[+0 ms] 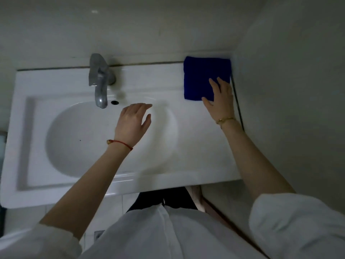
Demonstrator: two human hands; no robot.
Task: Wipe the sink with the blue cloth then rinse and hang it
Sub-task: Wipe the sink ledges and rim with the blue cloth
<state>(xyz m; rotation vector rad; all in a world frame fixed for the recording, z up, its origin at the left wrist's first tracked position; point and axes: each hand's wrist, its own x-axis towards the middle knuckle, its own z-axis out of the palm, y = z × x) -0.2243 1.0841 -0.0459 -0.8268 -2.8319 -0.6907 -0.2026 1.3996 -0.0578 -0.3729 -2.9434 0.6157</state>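
A folded blue cloth (202, 75) lies flat on the white sink's (168, 83) back right ledge, against the wall corner. My right hand (220, 100) rests on the cloth's near right corner with its fingers straight and spread. My left hand (133, 121) hovers open over the right part of the oval basin (74, 139), fingers relaxed and pointing right, holding nothing. A red string bracelet circles the left wrist and a gold one the right.
A chrome tap (99, 81) stands at the back of the sink, its spout over the basin beside the overflow hole (114, 102). A dark cord (238, 105) runs down the right wall. Walls close in behind and to the right.
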